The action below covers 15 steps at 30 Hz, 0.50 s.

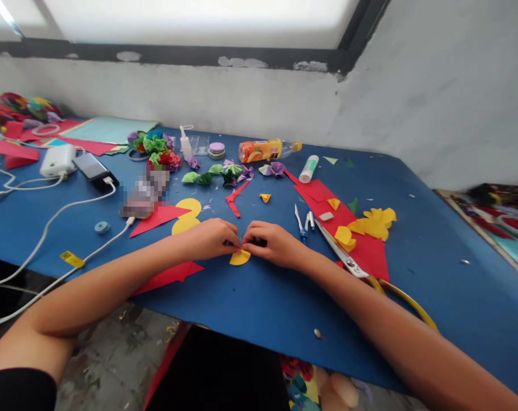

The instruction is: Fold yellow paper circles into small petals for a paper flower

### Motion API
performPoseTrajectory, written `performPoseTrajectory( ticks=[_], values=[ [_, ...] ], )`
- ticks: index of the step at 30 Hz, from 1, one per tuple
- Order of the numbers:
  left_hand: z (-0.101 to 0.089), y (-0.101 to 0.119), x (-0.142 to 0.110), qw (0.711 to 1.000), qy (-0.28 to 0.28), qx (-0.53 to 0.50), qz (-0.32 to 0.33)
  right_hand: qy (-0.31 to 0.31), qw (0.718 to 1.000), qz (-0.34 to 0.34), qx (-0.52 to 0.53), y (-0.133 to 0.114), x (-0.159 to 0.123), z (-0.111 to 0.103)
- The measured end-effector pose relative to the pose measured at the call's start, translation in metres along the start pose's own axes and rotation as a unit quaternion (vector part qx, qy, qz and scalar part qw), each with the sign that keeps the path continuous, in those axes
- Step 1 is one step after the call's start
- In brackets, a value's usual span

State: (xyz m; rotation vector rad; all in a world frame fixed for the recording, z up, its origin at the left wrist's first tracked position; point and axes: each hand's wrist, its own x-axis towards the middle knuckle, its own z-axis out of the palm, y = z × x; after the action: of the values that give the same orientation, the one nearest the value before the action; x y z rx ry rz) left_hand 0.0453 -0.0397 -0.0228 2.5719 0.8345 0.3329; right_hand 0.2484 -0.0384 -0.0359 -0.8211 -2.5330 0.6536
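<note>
The yellow paper piece (240, 258) is at the near side of the blue desk (271, 297), directly below the meeting fingertips. Left hand (218, 238) and right hand (274, 242) are both pinched on its upper edge; neither is clearly nearer. The rounded edge points toward the wearer, the narrower end toward the fingertips. The visible long axis runs roughly left to right.
</note>
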Motion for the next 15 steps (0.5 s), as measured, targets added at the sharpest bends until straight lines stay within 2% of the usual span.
performPoseTrajectory(
  ticks=[7, 15],
  values=[
    [0.0011, -0.0026, 0.0002, 1.0, 0.01, -0.014, -0.016, 0.034, 0.992, 0.104, 0.063, -0.0023, 0.0055, 0.0059],
    [0.0008, -0.0027, -0.0011, 1.0, 0.006, -0.009, 0.007, 0.034, 0.977, 0.167, 0.127, -0.0068, 0.007, 0.0093]
  ],
)
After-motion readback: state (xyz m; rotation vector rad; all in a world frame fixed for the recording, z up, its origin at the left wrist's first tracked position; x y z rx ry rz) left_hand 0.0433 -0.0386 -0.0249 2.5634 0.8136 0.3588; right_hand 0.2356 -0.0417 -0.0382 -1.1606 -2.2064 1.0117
